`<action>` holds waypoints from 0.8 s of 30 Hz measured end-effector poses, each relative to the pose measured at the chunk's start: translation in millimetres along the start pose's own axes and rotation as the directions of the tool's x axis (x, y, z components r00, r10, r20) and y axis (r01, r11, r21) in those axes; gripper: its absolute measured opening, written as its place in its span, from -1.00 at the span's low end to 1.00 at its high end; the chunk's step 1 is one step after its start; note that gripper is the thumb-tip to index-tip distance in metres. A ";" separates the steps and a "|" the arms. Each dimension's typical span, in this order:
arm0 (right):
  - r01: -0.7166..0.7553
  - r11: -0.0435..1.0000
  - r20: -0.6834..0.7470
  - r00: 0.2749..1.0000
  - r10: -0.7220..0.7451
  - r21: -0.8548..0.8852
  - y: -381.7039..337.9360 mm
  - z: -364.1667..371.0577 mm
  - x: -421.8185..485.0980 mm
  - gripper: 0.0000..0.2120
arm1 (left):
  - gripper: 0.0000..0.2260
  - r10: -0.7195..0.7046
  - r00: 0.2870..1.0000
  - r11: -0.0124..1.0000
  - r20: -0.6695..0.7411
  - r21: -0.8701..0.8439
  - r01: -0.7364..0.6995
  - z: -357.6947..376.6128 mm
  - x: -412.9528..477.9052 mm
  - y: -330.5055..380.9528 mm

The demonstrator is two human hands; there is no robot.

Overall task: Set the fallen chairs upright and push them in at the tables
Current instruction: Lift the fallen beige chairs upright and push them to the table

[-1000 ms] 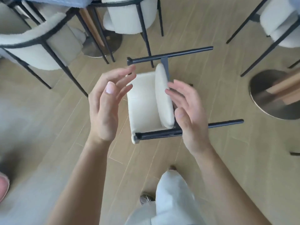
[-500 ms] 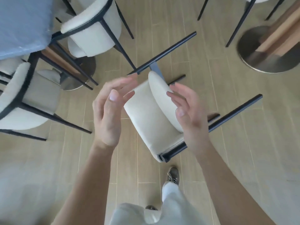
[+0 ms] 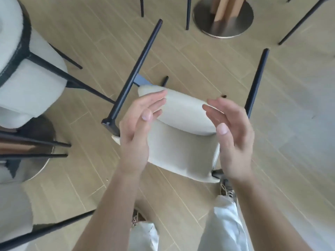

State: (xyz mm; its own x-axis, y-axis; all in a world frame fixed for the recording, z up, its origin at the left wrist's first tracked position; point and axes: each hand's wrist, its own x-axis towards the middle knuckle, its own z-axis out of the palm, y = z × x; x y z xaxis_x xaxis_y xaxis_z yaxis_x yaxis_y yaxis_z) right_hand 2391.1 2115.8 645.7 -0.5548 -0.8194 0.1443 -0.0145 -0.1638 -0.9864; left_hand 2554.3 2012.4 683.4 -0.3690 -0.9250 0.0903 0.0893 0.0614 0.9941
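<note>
Head view showed our left hand (image 3: pixel 135 134) and right hand (image 3: pixel 233 140) spread wide, empty, flanking the fallen chair (image 3: pixel 181 138); we judged gripping both backrest sides evenly best.

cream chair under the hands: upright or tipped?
Tipped. The cream chair lies on the floor, its black legs pointing sideways.

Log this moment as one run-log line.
chair: on its back, legs away | left hand: open, above chair | right hand: open, above chair | grip: none yet

Bare floor (image 3: pixel 290 124) lies right of the fallen chair (image 3: pixel 181 142); an upright chair (image 3: pixel 27 78) crowds its left
</note>
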 end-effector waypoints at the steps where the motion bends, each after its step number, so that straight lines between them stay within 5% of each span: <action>1: -0.030 1.000 -0.040 0.999 0.030 -0.002 15.6 10.9 -16.4 -0.36 | -0.54 -0.031 0.999 1.000 0.016 0.007 0.030 -17.8 -4.7 -17.6; 8: -0.164 0.985 -0.229 0.962 0.150 -0.045 166.1 55.5 -101.5 -0.33 | -0.56 -0.247 0.961 0.969 0.120 0.018 0.247 -72.8 -52.6 -174.1; 12: -0.178 0.984 -0.337 0.927 0.162 -0.016 305.3 64.7 -139.9 -0.39 | -0.50 -0.254 0.953 0.965 0.163 -0.016 0.260 -81.0 -68.1 -304.7; 17: -0.285 0.958 -0.433 0.862 0.265 0.019 471.6 63.2 -201.7 -0.34 | -0.67 -0.364 0.927 0.929 0.094 -0.039 0.369 -103.2 -99.5 -472.3; 24: -0.523 0.842 -0.485 0.706 0.516 0.135 614.3 55.5 -262.5 -0.35 | -0.47 -0.618 0.786 0.784 -0.024 -0.099 0.613 -135.3 -139.8 -632.8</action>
State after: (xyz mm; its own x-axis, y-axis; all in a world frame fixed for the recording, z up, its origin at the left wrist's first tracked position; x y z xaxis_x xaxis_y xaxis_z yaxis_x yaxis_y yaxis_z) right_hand 2573.9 2199.7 6.2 -0.8028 -0.3966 -0.4453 0.3897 0.2163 -0.8952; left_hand 2674.6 2052.1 33.6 -0.3229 -0.7738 -0.5450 -0.0645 -0.5565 0.8283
